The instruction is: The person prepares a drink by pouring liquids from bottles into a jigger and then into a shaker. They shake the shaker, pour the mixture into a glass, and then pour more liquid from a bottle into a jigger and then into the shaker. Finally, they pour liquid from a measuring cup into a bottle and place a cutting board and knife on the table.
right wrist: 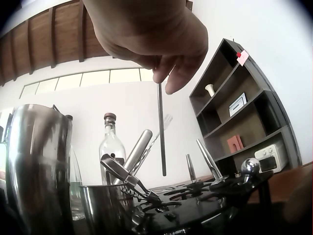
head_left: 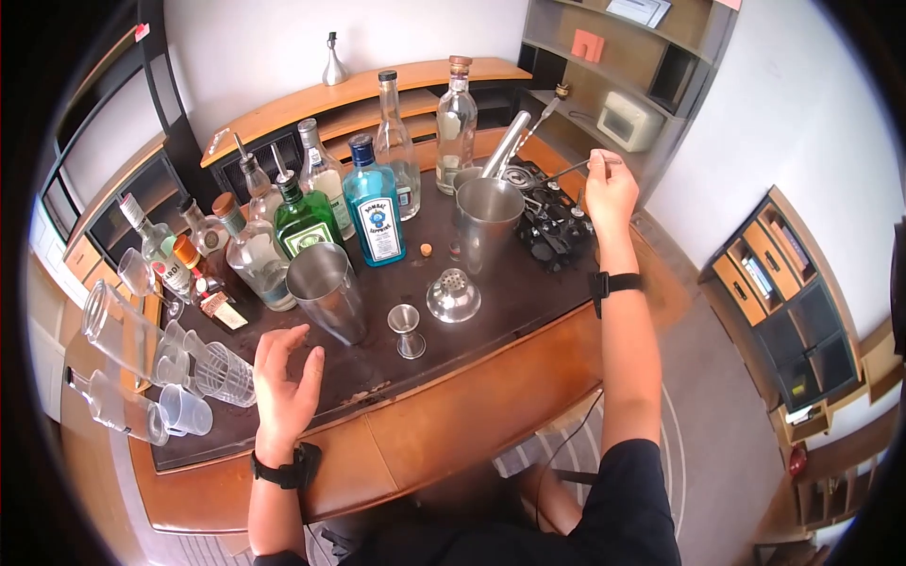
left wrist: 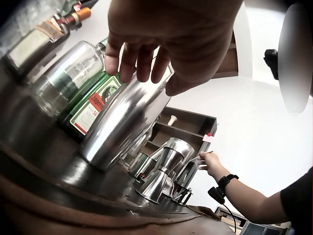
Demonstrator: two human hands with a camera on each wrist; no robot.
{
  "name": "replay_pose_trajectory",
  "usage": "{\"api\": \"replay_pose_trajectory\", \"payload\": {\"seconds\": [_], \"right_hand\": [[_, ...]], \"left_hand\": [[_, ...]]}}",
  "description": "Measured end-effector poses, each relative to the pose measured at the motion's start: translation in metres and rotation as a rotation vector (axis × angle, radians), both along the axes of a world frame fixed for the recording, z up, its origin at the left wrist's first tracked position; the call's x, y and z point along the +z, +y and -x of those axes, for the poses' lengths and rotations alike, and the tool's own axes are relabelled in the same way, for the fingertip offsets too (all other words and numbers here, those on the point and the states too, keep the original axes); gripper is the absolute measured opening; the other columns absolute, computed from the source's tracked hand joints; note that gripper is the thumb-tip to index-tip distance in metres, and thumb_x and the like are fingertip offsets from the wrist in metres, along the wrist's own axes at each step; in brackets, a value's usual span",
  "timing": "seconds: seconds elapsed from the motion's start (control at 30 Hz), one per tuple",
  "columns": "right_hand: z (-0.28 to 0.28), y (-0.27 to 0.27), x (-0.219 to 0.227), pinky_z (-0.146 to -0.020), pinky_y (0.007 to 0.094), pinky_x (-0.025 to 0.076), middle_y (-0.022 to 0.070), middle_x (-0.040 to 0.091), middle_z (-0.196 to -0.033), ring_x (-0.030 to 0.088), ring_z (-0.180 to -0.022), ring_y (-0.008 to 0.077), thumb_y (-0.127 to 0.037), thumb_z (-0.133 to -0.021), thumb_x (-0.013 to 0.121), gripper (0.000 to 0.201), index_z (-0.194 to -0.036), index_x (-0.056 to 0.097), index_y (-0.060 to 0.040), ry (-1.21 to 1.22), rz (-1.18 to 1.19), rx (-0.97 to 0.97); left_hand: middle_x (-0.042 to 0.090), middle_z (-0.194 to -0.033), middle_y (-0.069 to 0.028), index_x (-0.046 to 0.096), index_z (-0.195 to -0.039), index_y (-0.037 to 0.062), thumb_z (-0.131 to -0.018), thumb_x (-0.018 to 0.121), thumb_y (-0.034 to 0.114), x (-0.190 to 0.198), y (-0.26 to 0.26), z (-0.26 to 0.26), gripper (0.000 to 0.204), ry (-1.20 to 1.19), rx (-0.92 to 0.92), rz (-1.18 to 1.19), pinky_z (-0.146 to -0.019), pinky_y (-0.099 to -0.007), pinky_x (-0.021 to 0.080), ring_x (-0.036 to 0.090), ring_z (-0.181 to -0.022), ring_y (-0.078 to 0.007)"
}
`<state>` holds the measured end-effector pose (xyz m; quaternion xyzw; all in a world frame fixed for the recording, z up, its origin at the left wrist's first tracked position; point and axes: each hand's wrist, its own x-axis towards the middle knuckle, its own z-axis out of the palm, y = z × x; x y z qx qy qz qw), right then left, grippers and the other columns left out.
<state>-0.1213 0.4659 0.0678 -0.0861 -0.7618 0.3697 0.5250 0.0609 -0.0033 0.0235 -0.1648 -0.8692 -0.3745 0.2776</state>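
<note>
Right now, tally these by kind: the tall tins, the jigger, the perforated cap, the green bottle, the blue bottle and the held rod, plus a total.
Tall tins: 2
Jigger: 1
Perforated cap: 1
Green bottle: 1
Blue bottle: 1
Held rod: 1
Total: 7

I see slim straight metal rod [right wrist: 162,132] pinched in right grip [head_left: 609,189], upper right of head view; near-vertical mid-frame in right wrist view. Tall shiny metal tin [head_left: 326,294] upright on worktop [head_left: 528,304], mouth up, left of head-view centre, just beside left grip [head_left: 286,377]; contact unclear.
</note>
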Motion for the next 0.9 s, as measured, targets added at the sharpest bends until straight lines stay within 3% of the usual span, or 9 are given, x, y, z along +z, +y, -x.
{"api": "replay_pose_trajectory", "payload": {"seconds": [0.17, 0.27, 0.5, 0.6, 0.9], "right_hand": [[0.008, -0.019, 0.012, -0.071, 0.0272, 0.052, 0.0039, 0.069, -0.078, 0.063, -0.073, 0.0095, -0.020, -0.098, 0.067, 0.020, -0.098, 0.074, -0.0018, 0.104, 0.079, 0.100], [0.017, -0.032, 0.021, -0.073, 0.0269, 0.052, 0.0045, 0.071, -0.078, 0.065, -0.074, 0.0101, -0.019, -0.097, 0.067, 0.019, -0.099, 0.074, -0.0019, 0.091, 0.153, 0.221], [0.073, -0.033, 0.004, -0.077, 0.0305, 0.053, 0.0075, 0.075, -0.082, 0.070, -0.078, 0.0155, -0.024, -0.095, 0.067, 0.023, -0.096, 0.075, -0.0023, -0.237, 0.138, 0.310], [0.084, -0.036, 0.004, -0.050, 0.0282, 0.049, 0.0026, 0.067, -0.076, 0.058, -0.061, 0.0097, -0.027, -0.097, 0.067, 0.024, -0.100, 0.074, -0.0039, -0.394, 0.049, 0.349], [0.104, -0.049, 0.002, -0.051, 0.0308, 0.052, 0.0044, 0.071, -0.086, 0.064, -0.068, 0.0136, -0.029, -0.096, 0.066, 0.028, -0.095, 0.072, -0.0015, -0.826, 0.084, 0.542]], "left_hand": [[0.062, -0.106, -0.0153, 0.066, -0.115, -0.0001, -0.086, 0.074, 0.003, -0.003, 0.000, 0.003, 0.030, -0.025, -0.012, -0.008, -0.086, -0.0362, 0.053, 0.064, -0.096, -0.0278], [0.062, -0.105, -0.0150, 0.065, -0.115, 0.0000, -0.086, 0.074, 0.003, -0.003, -0.002, 0.004, 0.030, -0.035, -0.003, -0.008, -0.086, -0.0360, 0.053, 0.064, -0.096, -0.0279], [0.063, -0.105, -0.0147, 0.067, -0.113, 0.0004, -0.085, 0.074, 0.003, -0.005, -0.006, 0.002, 0.029, -0.047, -0.008, -0.010, -0.085, -0.0360, 0.053, 0.064, -0.096, -0.0288], [0.063, -0.105, -0.0146, 0.067, -0.113, 0.0006, -0.085, 0.074, 0.003, -0.007, -0.007, 0.001, 0.029, -0.057, -0.009, -0.015, -0.085, -0.0360, 0.053, 0.064, -0.096, -0.0291], [0.063, -0.105, -0.0150, 0.068, -0.113, 0.0009, -0.084, 0.075, 0.003, -0.008, -0.010, 0.000, 0.029, -0.065, -0.021, -0.023, -0.085, -0.0367, 0.053, 0.065, -0.096, -0.0297]]}}
